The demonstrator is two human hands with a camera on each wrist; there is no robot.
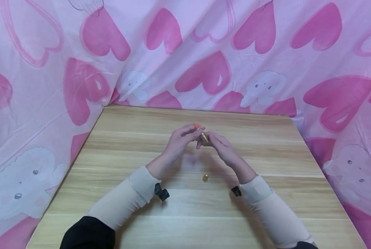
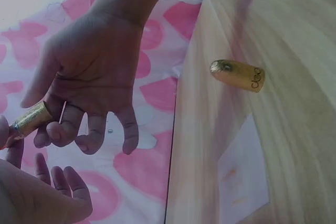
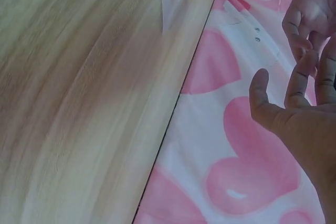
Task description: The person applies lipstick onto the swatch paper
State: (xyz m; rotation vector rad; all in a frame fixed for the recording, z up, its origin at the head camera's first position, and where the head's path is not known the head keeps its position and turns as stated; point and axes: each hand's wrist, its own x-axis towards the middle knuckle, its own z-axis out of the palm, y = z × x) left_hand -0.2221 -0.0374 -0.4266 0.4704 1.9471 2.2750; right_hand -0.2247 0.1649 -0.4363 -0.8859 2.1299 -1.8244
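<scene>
A gold lipstick (image 1: 205, 137) with an orange tip (image 1: 197, 126) is held between both hands above the far part of the table. My left hand (image 1: 180, 141) pinches its upper part near the orange end. At the lower end of the gold tube, the thumb and forefinger of my right hand (image 1: 223, 148) pinch it; its other fingers are loosely bent in the left wrist view. A gold cap (image 1: 205, 177) with dark lettering lies on its side on the table, nearer the body and apart from both hands. The lipstick is hidden in the right wrist view.
A thin whitish sheet (image 2: 244, 177) with faint orange streaks lies on the wooden table (image 1: 185, 221), beyond the cap. Pink heart-patterned cloth (image 1: 201, 72) hangs along the back and sides. Small black cameras (image 1: 162, 193) sit at both wrists.
</scene>
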